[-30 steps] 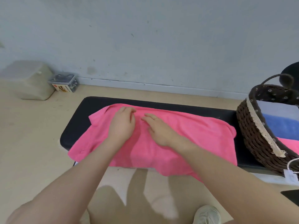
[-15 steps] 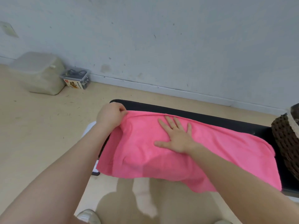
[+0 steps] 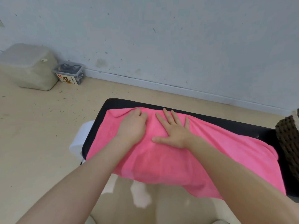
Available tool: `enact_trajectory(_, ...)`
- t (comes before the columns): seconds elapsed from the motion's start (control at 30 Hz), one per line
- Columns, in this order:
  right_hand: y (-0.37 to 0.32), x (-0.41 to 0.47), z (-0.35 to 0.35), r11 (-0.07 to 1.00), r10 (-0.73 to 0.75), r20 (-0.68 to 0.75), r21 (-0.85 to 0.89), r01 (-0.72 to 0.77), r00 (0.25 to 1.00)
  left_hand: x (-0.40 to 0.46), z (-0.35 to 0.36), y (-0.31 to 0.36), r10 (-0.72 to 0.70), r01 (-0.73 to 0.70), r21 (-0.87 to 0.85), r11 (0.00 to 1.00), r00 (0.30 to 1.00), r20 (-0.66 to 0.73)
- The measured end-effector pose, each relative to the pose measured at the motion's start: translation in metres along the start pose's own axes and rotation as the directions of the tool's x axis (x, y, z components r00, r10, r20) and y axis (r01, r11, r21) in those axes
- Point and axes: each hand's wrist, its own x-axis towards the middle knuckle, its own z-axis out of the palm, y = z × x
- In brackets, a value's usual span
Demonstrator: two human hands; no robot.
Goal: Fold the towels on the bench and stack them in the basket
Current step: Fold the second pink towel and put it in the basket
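Two bare hands rest side by side on a pink towel (image 3: 186, 160). The right hand (image 3: 174, 131) lies flat, fingers spread, a ring on one finger. The left hand (image 3: 132, 126) presses down with fingers bent; whether it pinches cloth cannot be told. The towel drapes over a black counter (image 3: 95, 133). A brown woven basket (image 3: 289, 143) sits at three o'clock. A clear plastic box (image 3: 69, 73) stands at ten o'clock.

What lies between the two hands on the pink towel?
In the head view, only a rumpled strip of the pink towel separates the left hand from the right hand; nothing else sits there.
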Motion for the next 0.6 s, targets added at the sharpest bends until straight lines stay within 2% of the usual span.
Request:
enact_trajectory(0.17, 0.01, -0.011, 0.013, 0.995, -0.064, -0.15, -0.083, 0.052, 0.987, -0.004, 0.009, -0.026, -0.246, 0.236, 0.131, 0.963, 0.967, 0.068)
enact_trajectory(0.33, 0.05, -0.052, 0.018, 0.998, 0.049, -0.229, -0.025, -0.056, 0.972, -0.003, 0.004, -0.02, -0.35, 0.331, 0.18, 0.927, 0.933, 0.088)
enact_trajectory(0.4, 0.072, -0.077, 0.022, 0.992, 0.124, -0.267, 0.052, -0.114, 0.956, -0.01, 0.006, 0.01, -0.275, 0.263, 0.177, 0.948, 0.96, 0.046)
enact_trajectory(0.47, 0.094, -0.099, 0.024, 0.974, 0.21, -0.344, 0.158, -0.164, 0.915, -0.023, 0.014, 0.054, -0.084, 0.08, 0.096, 0.992, 0.996, 0.039)
enact_trajectory(0.53, 0.121, -0.115, 0.025, 0.952, 0.29, -0.413, 0.218, -0.216, 0.863, -0.032, 0.025, 0.099, 0.072, -0.073, 0.0, 0.997, 0.994, 0.084)
enact_trajectory(0.6, 0.15, -0.123, 0.022, 0.915, 0.389, -0.439, 0.283, -0.287, 0.81, -0.033, 0.036, 0.131, 0.15, -0.147, -0.034, 0.989, 0.979, 0.137)
